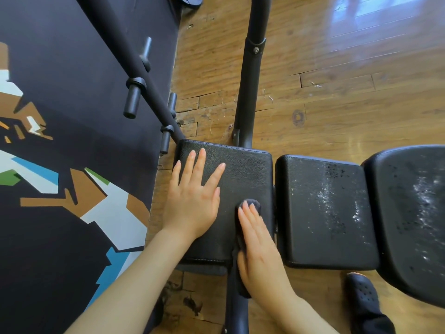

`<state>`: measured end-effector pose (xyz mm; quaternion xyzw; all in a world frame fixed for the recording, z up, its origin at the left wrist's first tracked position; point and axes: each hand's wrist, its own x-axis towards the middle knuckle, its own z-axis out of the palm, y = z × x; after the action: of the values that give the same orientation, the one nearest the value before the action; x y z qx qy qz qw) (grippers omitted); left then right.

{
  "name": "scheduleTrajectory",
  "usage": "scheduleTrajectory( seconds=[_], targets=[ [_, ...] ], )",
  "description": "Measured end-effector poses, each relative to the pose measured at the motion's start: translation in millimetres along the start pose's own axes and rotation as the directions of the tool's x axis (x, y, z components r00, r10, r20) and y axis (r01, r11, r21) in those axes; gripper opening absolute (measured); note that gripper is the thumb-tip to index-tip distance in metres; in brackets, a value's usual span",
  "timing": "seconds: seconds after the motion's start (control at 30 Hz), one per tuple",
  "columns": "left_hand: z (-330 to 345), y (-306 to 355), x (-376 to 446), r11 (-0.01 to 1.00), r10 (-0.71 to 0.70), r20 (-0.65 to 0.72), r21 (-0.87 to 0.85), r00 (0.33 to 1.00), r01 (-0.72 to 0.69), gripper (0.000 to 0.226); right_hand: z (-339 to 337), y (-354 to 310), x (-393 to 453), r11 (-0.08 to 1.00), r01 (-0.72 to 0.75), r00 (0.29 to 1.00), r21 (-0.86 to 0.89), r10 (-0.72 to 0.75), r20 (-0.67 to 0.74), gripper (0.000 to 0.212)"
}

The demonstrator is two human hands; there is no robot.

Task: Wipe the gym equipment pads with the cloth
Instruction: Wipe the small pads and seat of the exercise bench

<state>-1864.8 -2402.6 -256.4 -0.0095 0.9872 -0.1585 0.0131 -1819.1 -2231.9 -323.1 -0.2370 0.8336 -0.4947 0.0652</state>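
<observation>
Bright daylight — glare on floor (375, 18)

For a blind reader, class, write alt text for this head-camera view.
A right hand presses a dark cloth flat on a black bench pad while the left hand rests beside it. Two pads to the right show whitish speckles.

You had three black, pebble-grained leatherette bench pads (243, 169) before you, the two to the right flecked with white specks. The dark grey cloth (252, 204) nearly matched them. The plank floor (337, 97) was honey-brown; the black floor mat (72, 80) bore tan, white, blue and green angular shapes.
</observation>
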Motion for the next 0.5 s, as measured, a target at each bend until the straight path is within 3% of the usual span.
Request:
scheduleTrajectory(
  seconds=[0.2, 0.33, 0.5],
  targets=[
    [1, 0, -1, 1.0, -0.007, -0.01, 0.001, 1.0, 0.007, 0.052, 3, 10, 39, 0.997, 0.049, 0.999, -0.052, -0.047, 0.023, 0.062],
    [2, 0, -1, 1.0, -0.002, -0.021, 0.008, 1.0, 0.002, 0.052, 13, 4, 49, 0.995, -0.071, 0.99, -0.074, 0.061, -0.13, 0.049],
    [1, 0, -1, 1.0, 0.001, -0.019, 0.008, 1.0, 0.0, 0.052, 14, -15, -18, 0.995, -0.099, 0.987, 0.011, 0.1, -0.122, 0.064]
  ],
)
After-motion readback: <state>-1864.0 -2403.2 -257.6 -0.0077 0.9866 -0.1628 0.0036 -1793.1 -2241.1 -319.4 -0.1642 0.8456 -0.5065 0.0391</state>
